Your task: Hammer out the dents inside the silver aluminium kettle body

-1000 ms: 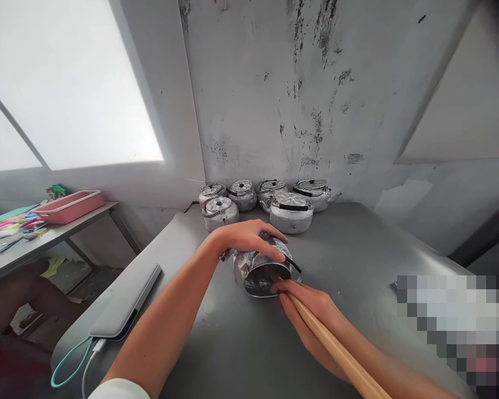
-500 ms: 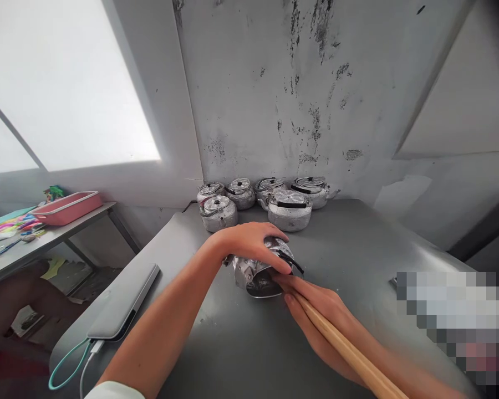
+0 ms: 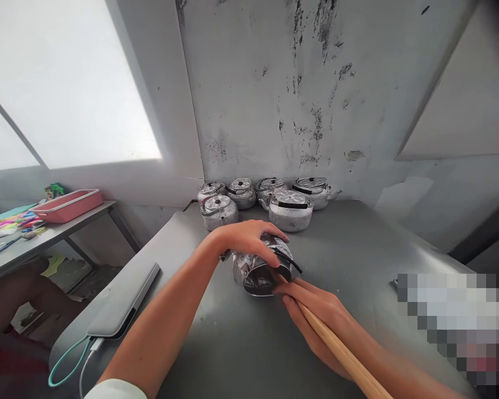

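A small silver metal kettle (image 3: 240,272) lies tipped on the grey table, its round dark opening facing me and a black handle on its right side. My left hand (image 3: 249,237) is wrapped over the top of the kettle, thumb along the upper rim. My right hand (image 3: 318,307) is closed around a long pale wooden stick (image 3: 339,346). The stick's far end goes into the kettle's opening, so its tip is hidden. The fingers of my right hand are close to the rim.
Several silver kettles (image 3: 290,217) stand along the table's back edge by the stained wall. A grey power bank (image 3: 122,305) with cables lies left. On a side table are a pink basket (image 3: 72,208) and colourful small items. A pixelated patch covers the right.
My right hand and the stick have shifted slightly left and down at the kettle's mouth. The kettle has turned a little, showing more of its opening. My left hand keeps its hold.
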`<move>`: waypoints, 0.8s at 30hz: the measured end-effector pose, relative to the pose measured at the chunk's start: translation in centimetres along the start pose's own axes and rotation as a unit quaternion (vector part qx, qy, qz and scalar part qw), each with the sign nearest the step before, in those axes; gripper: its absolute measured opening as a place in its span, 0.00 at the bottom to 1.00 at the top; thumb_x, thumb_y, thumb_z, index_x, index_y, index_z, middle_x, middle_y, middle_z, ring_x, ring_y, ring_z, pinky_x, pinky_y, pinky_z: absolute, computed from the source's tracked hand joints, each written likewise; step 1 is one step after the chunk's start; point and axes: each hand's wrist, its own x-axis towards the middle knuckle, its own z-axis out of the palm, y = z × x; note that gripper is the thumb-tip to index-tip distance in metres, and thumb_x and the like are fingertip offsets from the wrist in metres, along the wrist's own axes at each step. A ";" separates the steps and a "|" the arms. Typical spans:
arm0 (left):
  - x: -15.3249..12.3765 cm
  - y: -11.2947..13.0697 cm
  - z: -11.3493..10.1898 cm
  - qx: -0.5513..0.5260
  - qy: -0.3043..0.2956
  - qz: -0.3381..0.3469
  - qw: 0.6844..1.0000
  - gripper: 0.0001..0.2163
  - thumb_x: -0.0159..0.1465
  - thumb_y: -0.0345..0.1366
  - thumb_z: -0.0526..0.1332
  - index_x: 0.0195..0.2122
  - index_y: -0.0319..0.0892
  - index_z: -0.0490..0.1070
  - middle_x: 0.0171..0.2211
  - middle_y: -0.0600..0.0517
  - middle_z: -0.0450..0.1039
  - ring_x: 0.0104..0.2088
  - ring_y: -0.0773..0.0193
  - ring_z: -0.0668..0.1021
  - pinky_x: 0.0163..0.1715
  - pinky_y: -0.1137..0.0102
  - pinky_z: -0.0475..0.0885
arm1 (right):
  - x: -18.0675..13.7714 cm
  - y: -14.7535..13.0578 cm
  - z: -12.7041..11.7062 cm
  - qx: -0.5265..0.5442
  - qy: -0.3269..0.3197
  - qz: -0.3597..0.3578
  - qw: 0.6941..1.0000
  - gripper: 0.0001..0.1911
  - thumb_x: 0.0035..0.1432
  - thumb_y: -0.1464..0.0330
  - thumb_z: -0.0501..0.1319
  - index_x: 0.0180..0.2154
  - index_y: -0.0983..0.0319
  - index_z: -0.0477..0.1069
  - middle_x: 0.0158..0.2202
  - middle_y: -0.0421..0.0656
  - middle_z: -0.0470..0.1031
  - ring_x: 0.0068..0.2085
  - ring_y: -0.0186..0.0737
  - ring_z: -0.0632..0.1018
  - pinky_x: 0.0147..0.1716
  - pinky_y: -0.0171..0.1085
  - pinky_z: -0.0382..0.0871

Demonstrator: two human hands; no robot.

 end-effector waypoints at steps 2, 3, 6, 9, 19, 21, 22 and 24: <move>0.0 0.0 -0.1 -0.001 0.002 0.002 1.000 0.31 0.52 0.46 0.70 0.58 0.49 0.71 0.59 0.52 0.69 0.58 0.52 0.70 0.57 0.65 0.65 | 0.1 0.0 0.1 0.005 -0.002 0.005 1.000 0.11 0.70 0.71 0.50 0.43 0.57 0.70 0.38 0.43 0.75 0.33 0.36 0.77 0.34 0.35 0.70; -0.1 0.1 -0.1 -0.003 0.003 0.001 1.000 0.31 0.52 0.47 0.70 0.58 0.49 0.71 0.59 0.52 0.69 0.58 0.52 0.70 0.57 0.65 0.65 | 0.1 0.1 0.2 0.009 -0.003 0.004 1.000 0.10 0.70 0.71 0.50 0.42 0.57 0.70 0.38 0.42 0.74 0.33 0.35 0.77 0.34 0.35 0.70; -0.2 0.2 -0.2 -0.011 -0.001 -0.005 1.000 0.32 0.52 0.51 0.69 0.58 0.50 0.71 0.59 0.53 0.69 0.58 0.52 0.71 0.56 0.66 0.66 | 0.1 0.2 0.5 0.014 -0.005 0.001 1.000 0.09 0.70 0.70 0.50 0.42 0.57 0.68 0.38 0.42 0.74 0.34 0.35 0.76 0.34 0.34 0.69; -0.3 0.3 -0.1 -0.009 -0.002 -0.008 1.000 0.32 0.53 0.55 0.68 0.58 0.51 0.71 0.60 0.54 0.68 0.59 0.52 0.70 0.57 0.66 0.64 | -0.1 0.4 1.0 0.009 0.000 0.013 1.000 0.08 0.70 0.69 0.50 0.40 0.57 0.67 0.36 0.41 0.73 0.32 0.35 0.75 0.32 0.34 0.68; 0.0 -0.4 -0.2 -0.027 0.005 0.002 1.000 0.29 0.56 0.54 0.66 0.57 0.49 0.72 0.59 0.53 0.69 0.59 0.53 0.70 0.58 0.66 0.63 | -0.2 0.7 1.9 0.005 -0.004 0.022 1.000 0.07 0.68 0.69 0.52 0.34 0.57 0.61 0.31 0.39 0.70 0.28 0.35 0.71 0.30 0.34 0.66; 0.0 -0.4 -0.3 -0.031 0.004 0.004 1.000 0.29 0.56 0.53 0.67 0.57 0.49 0.72 0.59 0.53 0.69 0.59 0.53 0.70 0.58 0.66 0.63 | -0.1 0.6 1.8 0.000 -0.016 0.031 0.999 0.07 0.67 0.69 0.53 0.34 0.57 0.61 0.31 0.39 0.70 0.28 0.35 0.72 0.30 0.34 0.67; 0.0 -0.4 -0.3 -0.032 0.003 0.005 0.999 0.29 0.56 0.53 0.67 0.57 0.49 0.72 0.59 0.53 0.70 0.59 0.53 0.70 0.58 0.66 0.64 | -0.1 0.5 1.8 -0.002 -0.024 0.037 0.999 0.06 0.67 0.69 0.53 0.34 0.57 0.61 0.31 0.39 0.70 0.29 0.35 0.72 0.31 0.34 0.67; -0.1 -0.3 -0.2 -0.031 0.000 0.005 1.000 0.29 0.55 0.53 0.67 0.57 0.49 0.72 0.59 0.54 0.70 0.58 0.53 0.71 0.57 0.66 0.64 | -0.2 0.4 1.8 -0.012 -0.039 0.044 0.998 0.06 0.66 0.68 0.55 0.34 0.57 0.61 0.32 0.40 0.70 0.29 0.36 0.72 0.31 0.35 0.68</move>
